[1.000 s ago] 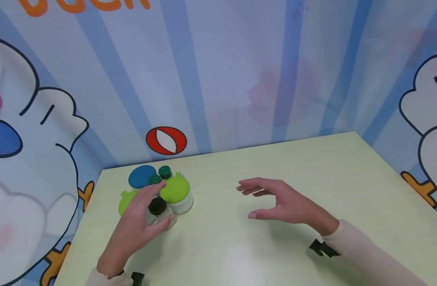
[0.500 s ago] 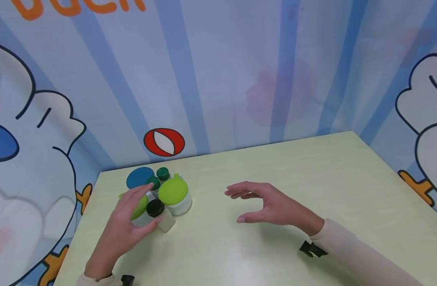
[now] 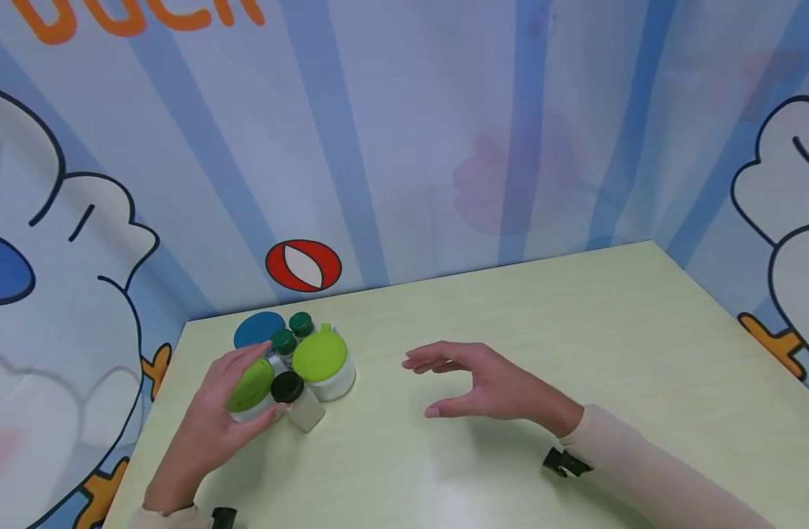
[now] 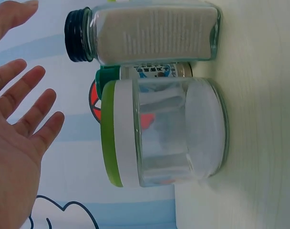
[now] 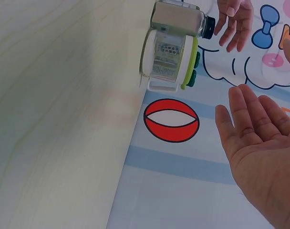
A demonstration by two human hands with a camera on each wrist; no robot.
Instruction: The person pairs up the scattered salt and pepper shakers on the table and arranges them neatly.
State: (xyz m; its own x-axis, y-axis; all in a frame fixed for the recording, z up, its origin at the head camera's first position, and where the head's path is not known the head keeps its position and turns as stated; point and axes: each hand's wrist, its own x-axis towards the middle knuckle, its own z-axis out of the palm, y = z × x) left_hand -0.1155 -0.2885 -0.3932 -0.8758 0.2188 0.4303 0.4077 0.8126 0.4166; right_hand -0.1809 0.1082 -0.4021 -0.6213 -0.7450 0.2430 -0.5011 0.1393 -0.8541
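My left hand (image 3: 212, 419), fingers spread and thumb apart, hovers at the left green-lidded jar (image 3: 250, 388). In the left wrist view that clear glass jar (image 4: 164, 133) stands beside the fingers with a gap between. Beside it stands a square glass bottle (image 3: 305, 408) with a black cap and pale powder inside. Behind are two small green-capped bottles (image 3: 283, 342) and a second jar with a green lid (image 3: 319, 356). My right hand (image 3: 477, 378) hangs over the middle of the table, fingers loosely extended and holding nothing.
A blue round lid (image 3: 259, 329) sits at the back left of the group. The pale wooden table (image 3: 576, 316) meets a blue striped cartoon backdrop (image 3: 430, 147) along its back and sides. Dark straps (image 3: 566, 463) show at the wrists.
Both hands have drifted left, the right one farther in from the right side. The left hand has moved off the black-capped bottle, which shows more fully now. The containers stay put.
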